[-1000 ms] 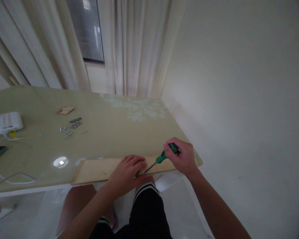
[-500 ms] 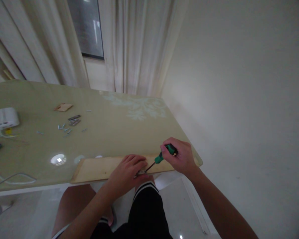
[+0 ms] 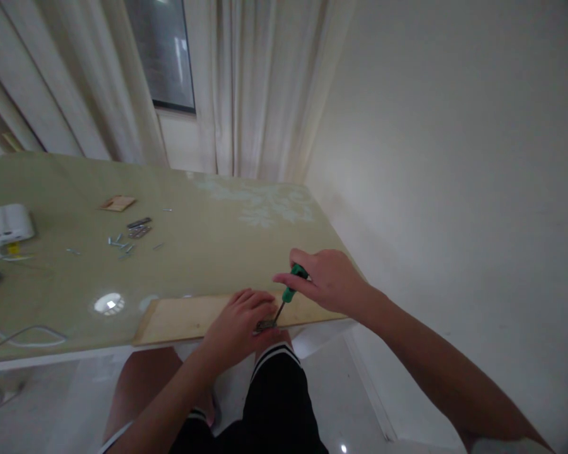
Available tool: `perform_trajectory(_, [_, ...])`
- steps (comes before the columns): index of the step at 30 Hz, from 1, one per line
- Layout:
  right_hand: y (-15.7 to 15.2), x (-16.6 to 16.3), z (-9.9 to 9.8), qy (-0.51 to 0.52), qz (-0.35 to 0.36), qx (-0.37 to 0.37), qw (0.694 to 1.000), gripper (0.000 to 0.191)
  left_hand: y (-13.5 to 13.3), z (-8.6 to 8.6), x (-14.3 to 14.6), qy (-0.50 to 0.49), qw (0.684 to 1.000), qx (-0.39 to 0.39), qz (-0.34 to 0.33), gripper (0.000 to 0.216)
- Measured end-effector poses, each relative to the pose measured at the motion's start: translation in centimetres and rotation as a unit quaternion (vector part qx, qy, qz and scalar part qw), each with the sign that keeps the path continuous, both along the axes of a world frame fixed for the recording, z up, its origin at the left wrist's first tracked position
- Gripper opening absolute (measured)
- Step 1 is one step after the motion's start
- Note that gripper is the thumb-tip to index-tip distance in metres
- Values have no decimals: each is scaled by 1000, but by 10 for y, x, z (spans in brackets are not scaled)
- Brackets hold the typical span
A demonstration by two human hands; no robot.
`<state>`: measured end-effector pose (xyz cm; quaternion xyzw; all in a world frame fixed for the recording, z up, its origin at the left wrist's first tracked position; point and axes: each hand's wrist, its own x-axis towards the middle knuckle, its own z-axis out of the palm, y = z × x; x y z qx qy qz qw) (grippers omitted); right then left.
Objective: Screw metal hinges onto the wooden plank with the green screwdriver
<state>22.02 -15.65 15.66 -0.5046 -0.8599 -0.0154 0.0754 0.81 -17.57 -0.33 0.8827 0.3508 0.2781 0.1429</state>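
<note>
A long pale wooden board (image 3: 170, 318) lies along the table's front edge. My left hand (image 3: 241, 318) rests over it, fingers closed, pinning a small metal hinge (image 3: 265, 326) against the board's near edge. The tip of a screwdriver (image 3: 288, 294) with a green and black handle meets the right end of that hinge; any screw there is too small to make out. My right hand (image 3: 329, 280) grips the handle from the right, with the thumb stretched along its left side. The screwdriver leans to the upper right.
On the table (image 3: 208, 252) behind the board lie loose screws (image 3: 118, 243), several flat metal pieces (image 3: 139, 228) and a small wooden piece (image 3: 118, 202). A white power strip (image 3: 7, 224) and white cable (image 3: 33, 334) are at the left. A wall (image 3: 454, 189) borders the right.
My right hand has shifted left and turned on the handle, its thumb now extended. The screwdriver stands steeper, while my left hand and the board have hardly moved.
</note>
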Motion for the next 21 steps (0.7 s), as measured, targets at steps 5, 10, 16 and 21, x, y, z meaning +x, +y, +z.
perform_trajectory(5, [0,1,6,-14,195,-44,980,33,0,0,0,3,1000,2,7,26])
perform_trajectory(10, [3,12,17,-78,283,-50,955,32,1,-3,0,5,1000,6,17,27])
perform_trajectory(16, [20,-2,21,-106,48,-33,993,55,3,-7,0,-1,1000,14,18,28])
perform_trajectory(21, [22,-20,34,-204,206,-32,956,46,3,-4,0,9,1000,14,17,29])
